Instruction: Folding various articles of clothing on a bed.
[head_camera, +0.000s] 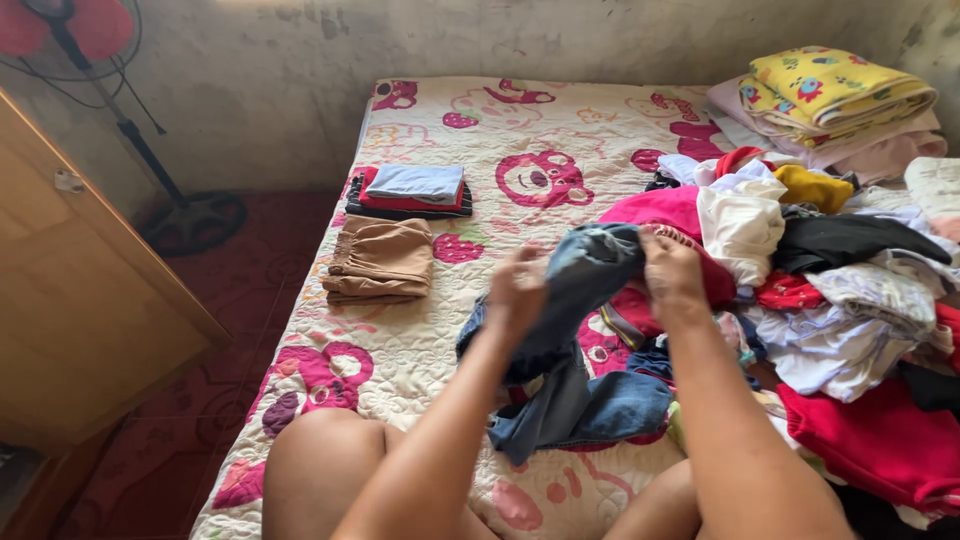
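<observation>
We're sitting on the bed (420, 350), and the unsorted clothes heap (840, 300) along its right edge is still way bigger than what's done: a folded tan stack (380, 260) and a red-and-blue stack (410, 190) near the left edge. Our left hand (517, 290) and right hand (672, 275) both grip denim jeans (575, 340) mid-bed, lifted, not yet folded.

A bed (420, 350) covered by a cream quilt printed with pink bears and strawberries is seen. On its far left, 2 folded stacks are laid: a tan garment (380, 262) nearer, and a red, dark and pale blue stack (410, 190) beyond it. The right side is taken up by a heap of unfolded clothes (840, 290). Folded blankets (830, 100) are stacked at the far right corner.
</observation>
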